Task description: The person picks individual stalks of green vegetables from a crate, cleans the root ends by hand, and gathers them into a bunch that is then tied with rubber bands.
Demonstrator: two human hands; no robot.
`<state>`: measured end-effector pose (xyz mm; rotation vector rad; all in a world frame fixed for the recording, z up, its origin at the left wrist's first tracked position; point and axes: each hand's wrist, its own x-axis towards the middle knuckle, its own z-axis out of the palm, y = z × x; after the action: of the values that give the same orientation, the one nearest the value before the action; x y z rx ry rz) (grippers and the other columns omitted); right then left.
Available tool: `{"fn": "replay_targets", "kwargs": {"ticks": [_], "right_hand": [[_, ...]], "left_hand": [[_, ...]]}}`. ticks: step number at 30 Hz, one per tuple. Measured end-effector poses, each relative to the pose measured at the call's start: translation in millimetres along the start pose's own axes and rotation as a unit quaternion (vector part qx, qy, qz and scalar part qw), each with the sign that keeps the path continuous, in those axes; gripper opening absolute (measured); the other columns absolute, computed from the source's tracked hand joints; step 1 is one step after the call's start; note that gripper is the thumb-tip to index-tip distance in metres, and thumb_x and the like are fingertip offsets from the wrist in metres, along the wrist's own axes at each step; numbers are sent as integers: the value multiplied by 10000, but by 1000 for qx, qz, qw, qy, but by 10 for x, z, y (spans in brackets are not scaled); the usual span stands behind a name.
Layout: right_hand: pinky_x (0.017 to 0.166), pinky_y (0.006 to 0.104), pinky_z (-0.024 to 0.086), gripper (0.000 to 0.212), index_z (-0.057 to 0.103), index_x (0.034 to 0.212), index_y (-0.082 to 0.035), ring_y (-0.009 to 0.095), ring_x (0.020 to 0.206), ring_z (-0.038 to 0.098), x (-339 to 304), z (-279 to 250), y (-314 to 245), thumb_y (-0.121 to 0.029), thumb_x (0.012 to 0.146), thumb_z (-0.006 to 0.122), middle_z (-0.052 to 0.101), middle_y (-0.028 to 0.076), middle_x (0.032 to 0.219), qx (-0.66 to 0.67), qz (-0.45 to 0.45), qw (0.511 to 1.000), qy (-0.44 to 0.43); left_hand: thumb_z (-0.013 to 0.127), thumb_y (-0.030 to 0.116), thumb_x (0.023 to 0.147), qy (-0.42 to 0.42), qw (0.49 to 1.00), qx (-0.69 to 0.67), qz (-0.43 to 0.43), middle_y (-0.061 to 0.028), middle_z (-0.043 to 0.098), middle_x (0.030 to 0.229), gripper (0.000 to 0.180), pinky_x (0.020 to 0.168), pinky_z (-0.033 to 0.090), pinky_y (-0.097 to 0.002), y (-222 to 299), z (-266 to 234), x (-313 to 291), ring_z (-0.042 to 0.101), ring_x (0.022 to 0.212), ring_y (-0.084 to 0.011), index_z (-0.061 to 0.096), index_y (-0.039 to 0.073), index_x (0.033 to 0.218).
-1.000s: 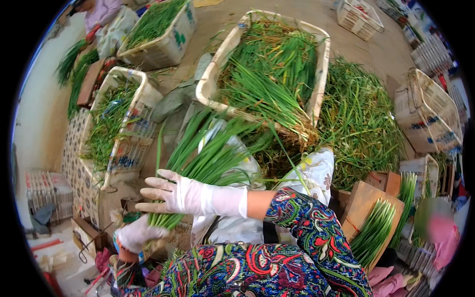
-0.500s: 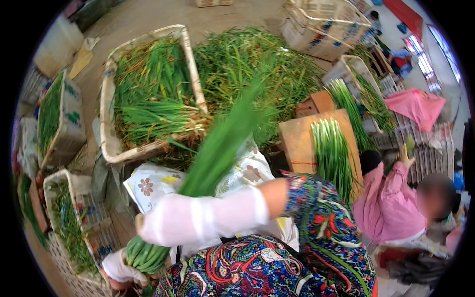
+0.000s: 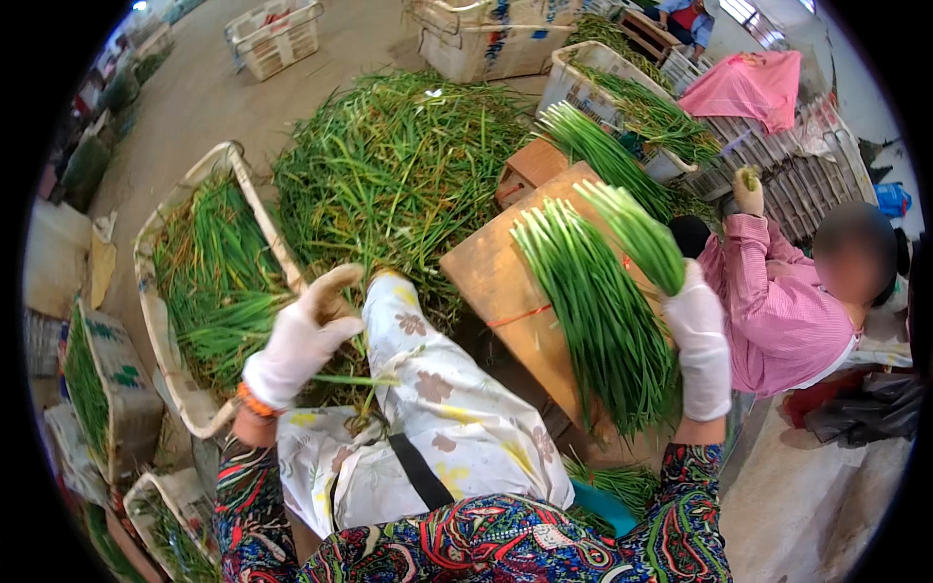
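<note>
Green bundle: chive bunch (image 3: 632,233) held over wooden board (image 3: 505,282), beside laid bunch (image 3: 598,321).
Right hand (image 3: 698,335): gloved, clasped round bunch's lower end.
Left hand (image 3: 301,335): gloved, open, near crate (image 3: 155,321).
Handling: probably light, limp, bruisable; grip near base.

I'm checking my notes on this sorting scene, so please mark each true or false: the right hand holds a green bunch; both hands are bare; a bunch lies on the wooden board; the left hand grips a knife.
1. The right hand holds a bunch of green stalks. True.
2. Both hands are bare. False: both wear white gloves.
3. A green bunch lies on the wooden board. True.
4. The left hand grips a knife. False: it is open, reaching over the loose greens.
</note>
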<state>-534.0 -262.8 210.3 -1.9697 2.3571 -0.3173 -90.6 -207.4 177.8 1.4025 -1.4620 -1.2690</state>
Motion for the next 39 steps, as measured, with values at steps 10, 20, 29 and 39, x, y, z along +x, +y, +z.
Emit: {"fn": "replay_targets", "kwargs": {"ticks": [10,20,29,39], "right_hand": [[749,401,483,760,309,1274,-15,339,885,589,316,955,0,-302,688,698,562,217,1011,22,6,996,-83],[776,382,477,419,493,1138,22,326,883,571,744,538,75,-252,821,503,585,192,962,-89,-93,988,-84],[818,363,446,230,591,966,-26,294,927,573,899,1333,182,-137,808,467,599,165,991,174,-151,947,-226],[760,317,464,356,471,1182,35,203,895,581,772,1000,113,-149,879,438,596,143,1015,249,-107,944,-189]], "left_hand": [[506,135,750,-68,723,521,449,-60,285,1412,663,1054,171,-499,56,1937,1582,356,1242,-263,290,245,1367],[484,192,785,-141,736,487,449,-55,278,1407,624,1039,196,-512,-94,2539,1942,346,1255,-241,268,247,1368],[547,172,730,-108,788,430,427,-74,303,1394,657,1030,196,-520,-182,2553,1995,359,1244,-244,315,199,1345],[436,103,784,-11,828,415,377,-88,216,1432,592,1061,151,-533,-355,2861,1629,289,1294,-256,282,223,1342]]}}
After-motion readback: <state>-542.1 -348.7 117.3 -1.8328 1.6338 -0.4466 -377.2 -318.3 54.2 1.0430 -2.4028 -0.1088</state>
